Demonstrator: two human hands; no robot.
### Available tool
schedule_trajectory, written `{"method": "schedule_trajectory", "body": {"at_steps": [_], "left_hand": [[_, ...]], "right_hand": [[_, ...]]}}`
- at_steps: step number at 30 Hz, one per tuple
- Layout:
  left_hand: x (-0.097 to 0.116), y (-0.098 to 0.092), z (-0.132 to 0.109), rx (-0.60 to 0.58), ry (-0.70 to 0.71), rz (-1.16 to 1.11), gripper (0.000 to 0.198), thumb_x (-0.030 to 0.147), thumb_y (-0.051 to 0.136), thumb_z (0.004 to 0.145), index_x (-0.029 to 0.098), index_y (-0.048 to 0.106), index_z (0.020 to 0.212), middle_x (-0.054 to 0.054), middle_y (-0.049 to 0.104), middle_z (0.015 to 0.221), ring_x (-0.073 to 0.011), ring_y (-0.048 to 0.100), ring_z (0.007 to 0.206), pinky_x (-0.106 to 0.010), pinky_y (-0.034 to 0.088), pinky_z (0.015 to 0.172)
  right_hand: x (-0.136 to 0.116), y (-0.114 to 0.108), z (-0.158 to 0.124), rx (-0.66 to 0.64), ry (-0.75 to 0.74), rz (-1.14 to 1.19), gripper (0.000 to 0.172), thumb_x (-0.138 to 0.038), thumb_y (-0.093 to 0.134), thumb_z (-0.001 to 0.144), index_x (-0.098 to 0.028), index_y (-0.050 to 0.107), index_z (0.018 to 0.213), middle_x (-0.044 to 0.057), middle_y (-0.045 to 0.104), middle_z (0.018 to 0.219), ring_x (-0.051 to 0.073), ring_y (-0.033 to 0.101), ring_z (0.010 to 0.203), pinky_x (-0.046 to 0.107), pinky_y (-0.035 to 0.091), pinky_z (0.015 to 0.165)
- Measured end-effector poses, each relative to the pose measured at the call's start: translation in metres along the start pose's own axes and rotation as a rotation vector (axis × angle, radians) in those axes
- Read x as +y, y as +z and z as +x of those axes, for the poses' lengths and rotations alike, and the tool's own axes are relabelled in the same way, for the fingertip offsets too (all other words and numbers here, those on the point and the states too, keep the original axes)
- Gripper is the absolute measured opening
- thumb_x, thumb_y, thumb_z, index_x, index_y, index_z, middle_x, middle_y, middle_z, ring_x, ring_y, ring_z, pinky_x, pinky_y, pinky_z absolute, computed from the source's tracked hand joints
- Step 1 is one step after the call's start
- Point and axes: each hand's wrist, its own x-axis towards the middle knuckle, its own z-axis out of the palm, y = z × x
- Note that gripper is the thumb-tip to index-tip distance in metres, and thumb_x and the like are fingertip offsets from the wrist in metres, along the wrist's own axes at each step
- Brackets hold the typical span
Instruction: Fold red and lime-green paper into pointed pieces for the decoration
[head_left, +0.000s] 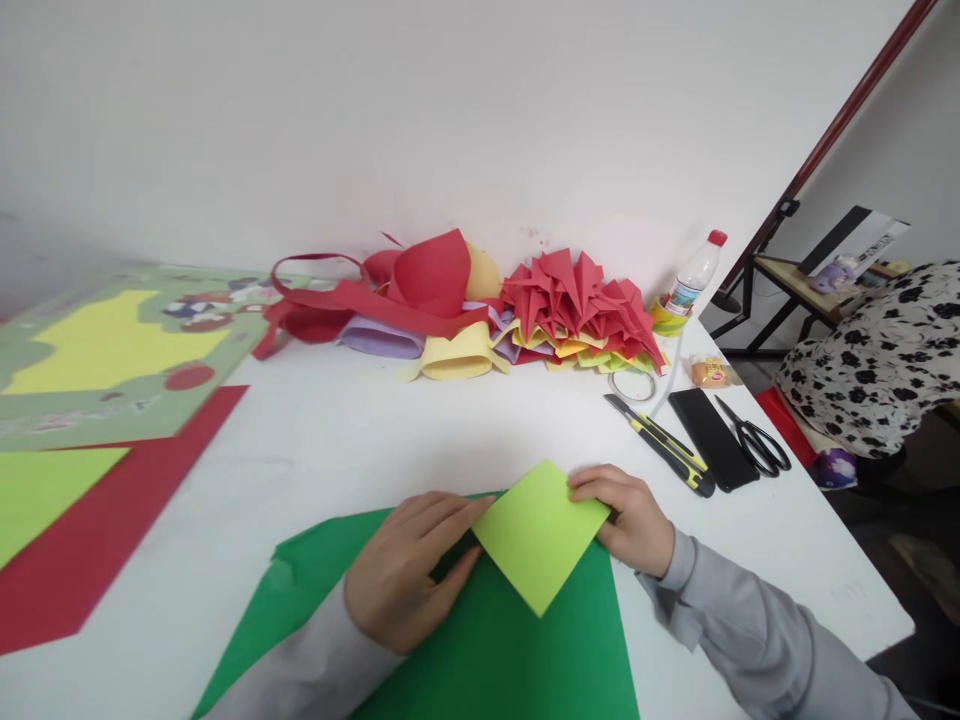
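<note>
A lime green paper square (541, 537) is held up between my hands, turned so that one corner points down toward me. My left hand (416, 560) pinches its left corner between thumb and fingers. At the right corner, my right hand (626, 515) grips the paper, with its thumb mostly hidden behind the sheet. Beneath both lies a large dark green sheet (495, 660) on the white table (322, 440).
Red folded paper pieces (577, 295), a bottle (694, 270) and tape ring (631, 384) stand or lie toward the wall. A utility knife (664, 445), black case (712, 440) and scissors (757, 440) lie right. Red sheet (127, 520) at left. A person in patterned clothing (877, 350) is far right.
</note>
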Motion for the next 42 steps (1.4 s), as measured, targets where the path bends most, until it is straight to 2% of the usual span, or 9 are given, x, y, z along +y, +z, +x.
{"method": "schedule_trajectory", "body": {"at_steps": [8,15,25,30,35,42], "left_hand": [[0.0018,-0.0012,0.0010,0.011,0.005,-0.031,0.030,0.018,0.053,0.088,0.022,0.057,0.117,-0.005,0.071,0.092,-0.0186,0.065,0.083,-0.031,0.054,0.074],[0.0034,-0.0017,0.0040,0.027,0.062,-0.062,0.019,0.012,0.052,0.087,0.020,0.064,0.100,-0.006,0.070,0.088,-0.0179,0.064,0.079,-0.031,0.053,0.069],[0.0057,-0.0046,0.0082,0.045,0.090,-0.061,0.017,0.012,0.053,0.087,0.020,0.064,0.096,-0.005,0.069,0.086,-0.0165,0.064,0.076,-0.030,0.054,0.068],[0.0085,-0.0017,0.0077,0.096,0.063,-0.074,0.016,0.015,0.050,0.090,0.020,0.065,0.093,-0.004,0.068,0.083,-0.0159,0.062,0.075,-0.030,0.053,0.067],[0.0081,-0.0013,0.0052,0.065,0.032,-0.103,0.016,0.015,0.049,0.091,0.021,0.064,0.092,-0.005,0.069,0.085,-0.0172,0.062,0.078,-0.033,0.052,0.070],[0.0090,-0.0038,0.0058,0.077,0.040,-0.115,0.016,0.012,0.050,0.090,0.021,0.064,0.090,-0.004,0.068,0.083,-0.0163,0.061,0.078,-0.032,0.052,0.071]], "right_hand": [[0.0017,0.0015,-0.0007,0.007,-0.011,-0.005,0.042,0.000,0.053,0.070,-0.024,0.066,0.103,0.007,0.067,0.109,0.018,0.064,0.103,0.034,0.054,0.089],[0.0011,0.0014,-0.0003,0.010,-0.008,-0.008,0.041,-0.001,0.054,0.072,-0.024,0.066,0.104,0.008,0.067,0.109,0.018,0.064,0.103,0.034,0.054,0.089],[-0.0029,-0.0007,0.0009,0.004,0.005,-0.010,0.042,-0.003,0.056,0.073,-0.023,0.065,0.109,0.009,0.066,0.115,0.019,0.063,0.108,0.034,0.053,0.092],[-0.0027,-0.0006,0.0006,-0.008,0.018,-0.008,0.044,-0.005,0.057,0.075,-0.024,0.064,0.113,0.009,0.065,0.117,0.020,0.062,0.110,0.035,0.052,0.094],[-0.0036,-0.0005,0.0005,0.004,0.009,-0.002,0.045,-0.006,0.058,0.076,-0.025,0.062,0.116,0.009,0.063,0.120,0.021,0.061,0.111,0.037,0.052,0.094],[-0.0058,-0.0017,0.0025,0.013,-0.025,0.007,0.047,-0.006,0.058,0.077,-0.026,0.059,0.119,0.010,0.063,0.120,0.021,0.060,0.112,0.036,0.052,0.094]]}}
